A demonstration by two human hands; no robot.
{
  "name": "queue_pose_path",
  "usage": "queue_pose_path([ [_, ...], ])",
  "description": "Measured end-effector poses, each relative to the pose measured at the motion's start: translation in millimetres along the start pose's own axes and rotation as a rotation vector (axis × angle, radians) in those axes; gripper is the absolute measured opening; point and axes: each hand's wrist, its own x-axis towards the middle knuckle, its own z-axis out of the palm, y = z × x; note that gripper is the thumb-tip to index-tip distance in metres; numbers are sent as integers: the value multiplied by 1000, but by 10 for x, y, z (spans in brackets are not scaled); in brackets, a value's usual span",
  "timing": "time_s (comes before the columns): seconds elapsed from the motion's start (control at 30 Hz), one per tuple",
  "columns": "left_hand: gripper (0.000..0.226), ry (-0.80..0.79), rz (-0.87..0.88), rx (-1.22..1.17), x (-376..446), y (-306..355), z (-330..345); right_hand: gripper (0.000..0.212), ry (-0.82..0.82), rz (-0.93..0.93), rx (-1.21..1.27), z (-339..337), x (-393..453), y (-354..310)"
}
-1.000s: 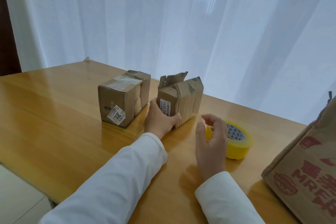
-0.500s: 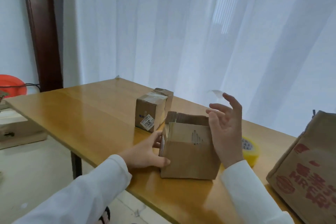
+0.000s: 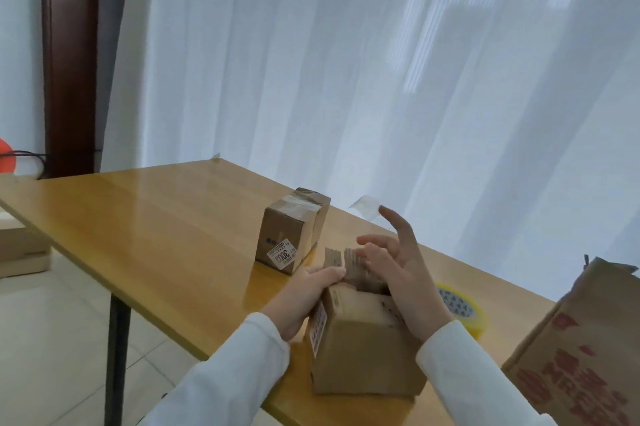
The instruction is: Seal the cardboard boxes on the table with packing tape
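A small cardboard box (image 3: 363, 353) with raised top flaps stands near the table's front edge. My left hand (image 3: 304, 301) grips its left side, thumb up at the left flap. My right hand (image 3: 398, 270) is over the open top with fingers spread and straight, touching the flaps. A piece of clear tape (image 3: 365, 211) hangs from the tip of one raised finger. A second small box (image 3: 291, 235), taped across its top, stands farther back. The yellow tape roll (image 3: 460, 308) lies flat on the table to the right, partly behind my right wrist.
The wooden table (image 3: 166, 225) runs back to a white curtain. A large printed carton (image 3: 581, 349) stands at the right edge. A dark table leg (image 3: 116, 356) drops to the tiled floor at the left, near a flat box on the floor.
The open box has come closer to the front edge, still held by my left hand. My right hand came down from beside the box onto its raised flaps.
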Motion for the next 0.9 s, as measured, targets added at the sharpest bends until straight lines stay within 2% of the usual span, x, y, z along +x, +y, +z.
queue_pose_path([
  [0.1, 30, -19, -32, -8, 52, -20, -52, 23, 40, 88, 67, -51, 112, 28],
  [0.2, 49, -75, -56, -133, 68, -120, -97, 4, 51, 155, 112, -117, 245, -13],
  [0.27, 62, -110, -62, -256, 96, -200, -123, 5, 20, 216, 229, -100, 304, -20],
  [0.33, 71, -147, -53, -249, 121, -237, -125, 6, -21, 263, 326, -39, 337, 21],
  [0.47, 53, -147, -23, -300, 135, -260, -144, 12, -9, 277, 364, 69, 348, 148],
  [0.53, 49, -147, -21, -341, 134, -253, -152, 14, -32, 221, 256, 71, 346, 164],
  [0.7, 42, -167, 5, -353, 140, -249, -158, 18, -255, -65, -402, -52, 460, 69],
  [0.77, 41, -179, 10, -357, 139, -247, -169, 22, -319, -123, -513, -94, 508, 42],
  [0.9, 40, -165, 6, -374, 155, -255, -187, 24, -370, -174, -578, -113, 524, 70],
])
